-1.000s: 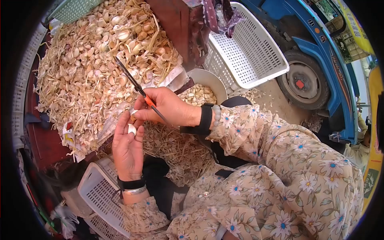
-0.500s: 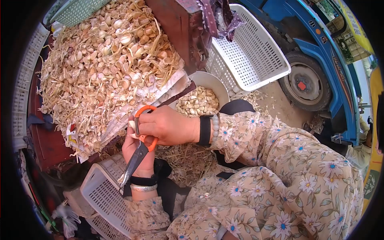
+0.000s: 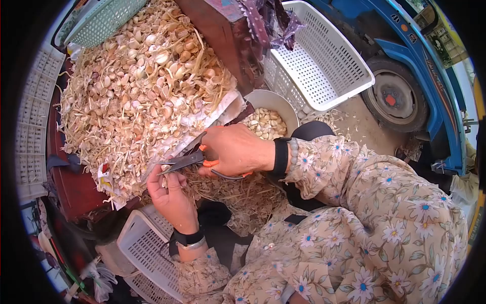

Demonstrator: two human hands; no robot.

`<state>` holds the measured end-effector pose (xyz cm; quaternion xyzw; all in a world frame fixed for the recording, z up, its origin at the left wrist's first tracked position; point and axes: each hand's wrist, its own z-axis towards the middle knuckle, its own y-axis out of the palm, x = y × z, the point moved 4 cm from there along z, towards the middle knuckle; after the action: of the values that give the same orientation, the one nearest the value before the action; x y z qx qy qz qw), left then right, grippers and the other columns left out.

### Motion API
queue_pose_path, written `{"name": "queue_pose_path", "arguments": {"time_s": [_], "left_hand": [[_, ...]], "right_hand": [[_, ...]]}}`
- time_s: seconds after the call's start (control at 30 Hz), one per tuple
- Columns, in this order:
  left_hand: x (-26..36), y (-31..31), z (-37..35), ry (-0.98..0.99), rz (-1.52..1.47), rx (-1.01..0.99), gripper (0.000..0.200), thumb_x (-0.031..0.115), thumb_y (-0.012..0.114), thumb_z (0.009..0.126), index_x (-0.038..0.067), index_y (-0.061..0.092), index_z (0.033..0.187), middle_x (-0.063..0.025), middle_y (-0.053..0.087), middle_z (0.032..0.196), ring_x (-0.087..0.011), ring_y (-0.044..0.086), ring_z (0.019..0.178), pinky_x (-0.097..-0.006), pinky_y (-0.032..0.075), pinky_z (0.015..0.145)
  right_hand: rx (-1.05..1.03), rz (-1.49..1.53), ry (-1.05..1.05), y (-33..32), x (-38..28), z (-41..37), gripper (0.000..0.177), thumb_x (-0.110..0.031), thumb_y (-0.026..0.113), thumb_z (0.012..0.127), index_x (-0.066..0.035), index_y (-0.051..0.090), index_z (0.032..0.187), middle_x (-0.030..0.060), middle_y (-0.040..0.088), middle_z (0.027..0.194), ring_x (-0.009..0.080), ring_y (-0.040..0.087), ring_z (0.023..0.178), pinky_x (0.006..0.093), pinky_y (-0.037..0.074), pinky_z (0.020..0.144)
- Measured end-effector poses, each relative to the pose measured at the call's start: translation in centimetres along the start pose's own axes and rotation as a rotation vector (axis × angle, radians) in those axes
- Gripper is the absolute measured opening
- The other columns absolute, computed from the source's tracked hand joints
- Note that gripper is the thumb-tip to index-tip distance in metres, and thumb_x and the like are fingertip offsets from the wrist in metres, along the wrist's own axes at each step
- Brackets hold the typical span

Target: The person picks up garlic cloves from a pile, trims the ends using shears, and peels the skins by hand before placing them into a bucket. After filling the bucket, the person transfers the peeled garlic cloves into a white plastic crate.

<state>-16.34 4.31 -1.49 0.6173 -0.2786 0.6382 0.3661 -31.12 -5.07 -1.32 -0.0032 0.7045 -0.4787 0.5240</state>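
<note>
My right hand [image 3: 235,151] is closed round the orange handles of a pair of scissors [image 3: 188,161], whose dark blades point left. At the blade tips, my left hand [image 3: 172,198] pinches a small pale piece, seemingly a garlic clove [image 3: 166,169], mostly hidden by fingers and blades. Behind both hands lies a large heap of garlic cloves and dry skins [image 3: 147,91]. Just past my right hand stands a round pale bowl [image 3: 286,104] holding peeled cloves [image 3: 264,123].
A white perforated crate [image 3: 331,66] stands beyond the bowl; another [image 3: 144,243] sits low at left. A green basket [image 3: 104,23] rests on the heap's far edge. A blue vehicle with a wheel [image 3: 392,96] is at right. Dry skins [image 3: 243,197] lie below my hands.
The scissors have swung from pointing down toward me to pointing left at my left fingers. My right hand now grips the handles, and my hands have moved apart. The view has shifted slightly.
</note>
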Motion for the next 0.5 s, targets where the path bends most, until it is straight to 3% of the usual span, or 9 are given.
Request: {"name": "queue_pose_path", "arguments": {"time_s": [0.3,0.4,0.5], "left_hand": [[0.0,-1.3,-0.2,-0.007,0.184,-0.018,0.025,0.0,0.053,0.084,-0.001,0.045,0.108,-0.0079,0.055,0.092,-0.0078,0.051,0.07,-0.0177,0.042,0.06],[0.3,-1.2,-0.3,0.003,0.207,-0.003,0.023,0.003,0.054,0.085,0.0,0.047,0.106,-0.0017,0.052,0.078,-0.0054,0.046,0.063,-0.0169,0.037,0.054],[0.9,-1.1,-0.5,0.005,0.167,0.014,0.022,0.004,0.054,0.086,0.001,0.047,0.106,-0.0053,0.057,0.084,-0.0045,0.045,0.062,-0.0166,0.036,0.051]], "right_hand": [[-0.095,0.043,-0.013,1.5,1.2,0.1,0.047,-0.048,0.064,0.071,-0.001,0.059,0.076,0.0165,0.059,0.069,0.0353,0.058,0.069,0.0423,0.045,0.062],[-0.122,0.056,-0.012,1.5,1.1,0.1,0.049,-0.05,0.062,0.072,-0.001,0.059,0.071,0.0171,0.058,0.065,0.0359,0.058,0.066,0.0422,0.045,0.059],[-0.078,0.085,-0.032,2.0,1.2,0.2,0.052,-0.052,0.06,0.073,-0.001,0.058,0.066,0.0182,0.056,0.061,0.0355,0.057,0.062,0.0412,0.044,0.056]]}}
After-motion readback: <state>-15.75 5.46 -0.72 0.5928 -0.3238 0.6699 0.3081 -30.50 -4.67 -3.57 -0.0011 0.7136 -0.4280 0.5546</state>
